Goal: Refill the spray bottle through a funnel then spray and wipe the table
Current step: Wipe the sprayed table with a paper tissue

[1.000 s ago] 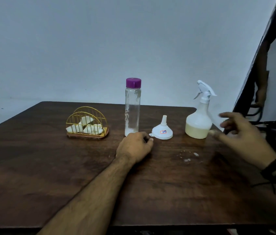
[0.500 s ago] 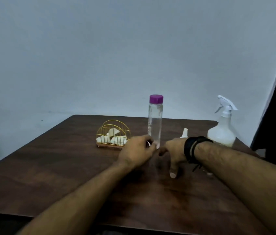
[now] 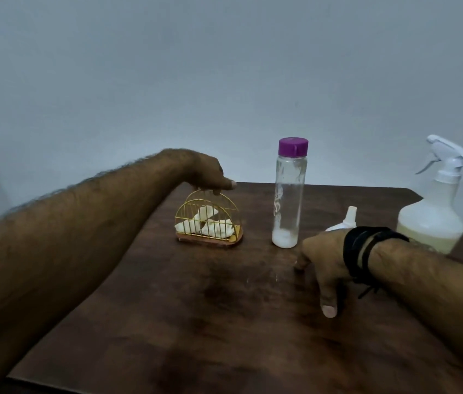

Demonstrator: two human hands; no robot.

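A white spray bottle (image 3: 435, 214) with pale yellowish liquid low in it stands at the table's far right. A clear bottle (image 3: 288, 194) with a purple cap holds a little white liquid at its bottom. Between them a white funnel (image 3: 349, 218) lies upside down, mostly hidden behind my right wrist. My right hand (image 3: 324, 260) rests flat on the table in front of the funnel, fingers spread. My left hand (image 3: 210, 174) hovers over a gold wire holder (image 3: 210, 223) of white tissues, fingertips touching its top wire; I see nothing held in it.
The dark wooden table (image 3: 224, 322) ends at a front edge near the bottom left of the view. A plain grey wall rises behind it. A black band sits on my right wrist.
My left hand has risen from the table beside the clear bottle and moved left onto the top of the tissue holder. My right hand stays on the table. The view has moved closer.
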